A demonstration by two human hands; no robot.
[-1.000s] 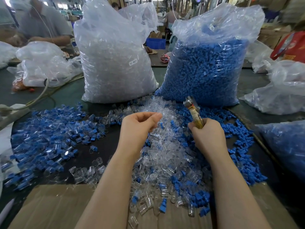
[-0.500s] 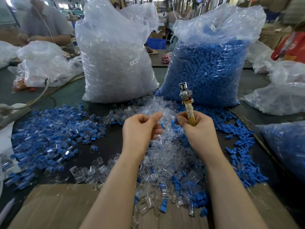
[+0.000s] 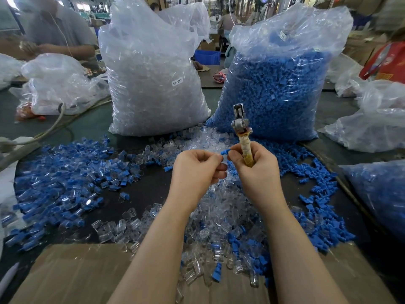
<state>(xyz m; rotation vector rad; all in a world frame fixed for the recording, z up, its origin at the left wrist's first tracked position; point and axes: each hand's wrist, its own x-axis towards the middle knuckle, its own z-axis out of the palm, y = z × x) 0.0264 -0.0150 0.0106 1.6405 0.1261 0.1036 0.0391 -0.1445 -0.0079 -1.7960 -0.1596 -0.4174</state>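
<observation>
Right grip (image 3: 256,170): closed round the tape-wrapped hand tool with a metal head (image 3: 241,128). Tool upright, head well above the knuckles. Thumb and forefinger of the same grip pinch a small blue plastic piece (image 3: 224,152), held in the air above the heap, just left of the tool's handle.

Left grip (image 3: 198,170): fingers curled, fingertips brought up against the near end of the blue piece. Cannot tell whether anything clear sits in that pinch; too small.

Below both: heap of loose clear plastic caps (image 3: 219,207) on the dark bench (image 3: 149,187), running down onto a brown cardboard sheet (image 3: 76,273) at the near edge.

- Right of the heap: scatter of loose blue plastic pieces (image 3: 317,218).
- Left: a spread of blue-and-clear pieces (image 3: 54,183).

Far side of the bench, standing side by side: a tall clear bag of clear parts (image 3: 153,84), white label reading SJ-017, and a tall clear bag of blue parts (image 3: 274,91). A person in a grey shirt (image 3: 57,29) is at the far left.
</observation>
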